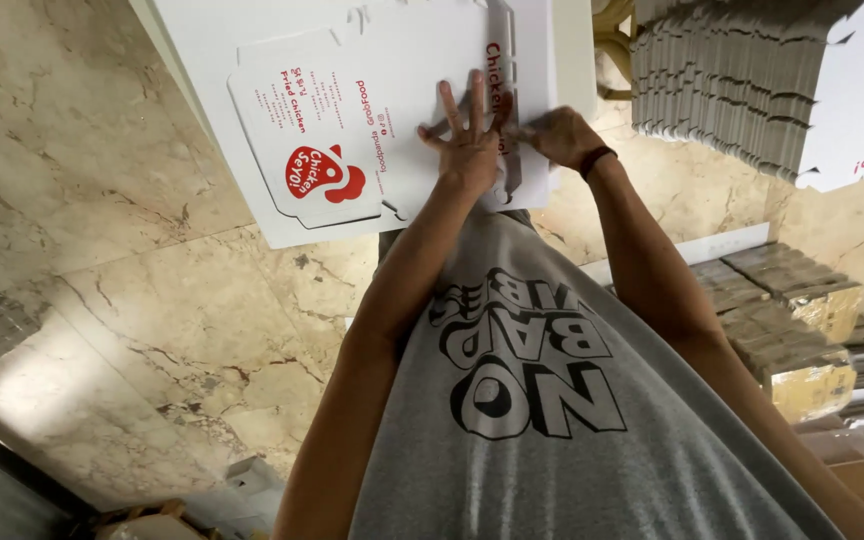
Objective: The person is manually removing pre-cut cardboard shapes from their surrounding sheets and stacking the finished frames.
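- Marble floor (132, 300), beige with dark veins, fills the 9 o'clock half of the view.
- Flat die-cut carton blank (352, 120), white with red print and a red round logo, lies at 12 o'clock on a white surface (187, 40).
- Left hand (470, 140), at 12 o'clock: released, fingers splayed, palm pressed flat on the blank's right part, just beside the fold line.
- Fold flap (504, 60), a narrow strip along the blank's right edge, stands raised between the two hands.
- Right hand (562, 135), at 1 o'clock just beside the left: fingers curled, pinching the flap edge. Dark band on the wrist.
- Grey T-shirt (572, 420) with black lettering fills 6 o'clock, both forearms running up from it.
- Stack of flat blanks (732, 80), seen edge-on, at 2 o'clock, well apart from the hands.
- Bundled brown cardboard stacks (792, 300) at 3 o'clock.
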